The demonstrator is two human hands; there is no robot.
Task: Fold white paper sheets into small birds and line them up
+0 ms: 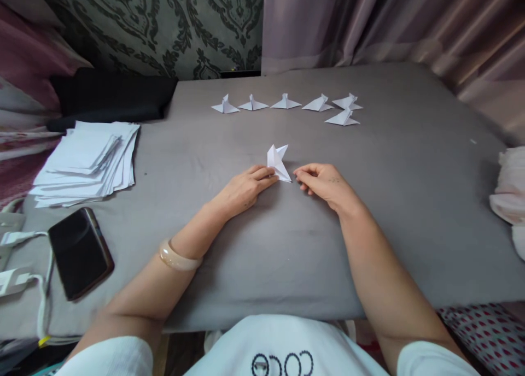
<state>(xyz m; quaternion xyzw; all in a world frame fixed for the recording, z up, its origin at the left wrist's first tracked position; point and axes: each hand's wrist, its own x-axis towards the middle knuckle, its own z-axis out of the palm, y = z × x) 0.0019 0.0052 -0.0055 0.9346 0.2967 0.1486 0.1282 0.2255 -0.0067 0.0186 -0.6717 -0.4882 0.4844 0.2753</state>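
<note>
A white folded-paper figure [279, 164] with pointed flaps stands on the grey cloth in front of me. My left hand [250, 186] grips its lower left edge, thumb and fingers closed on the paper. Just right of the figure, a small gap away from its lower right point, is my right hand [320, 183]. Its thumb and forefinger are pressed together and the other fingers curl under; nothing shows between them. Behind, a row of similar folded-paper figures [286, 101] is set out, with one more paper figure [343, 117] in front of the row's right end.
A stack of white paper sheets [88, 163] lies at the left, in front of a folded black cloth [115, 97]. Closer to me are a dark phone [81, 253] and white plugs with cables [16, 280]. Pale fabric [511, 193] lies at the right edge; curtains [311, 26] hang behind.
</note>
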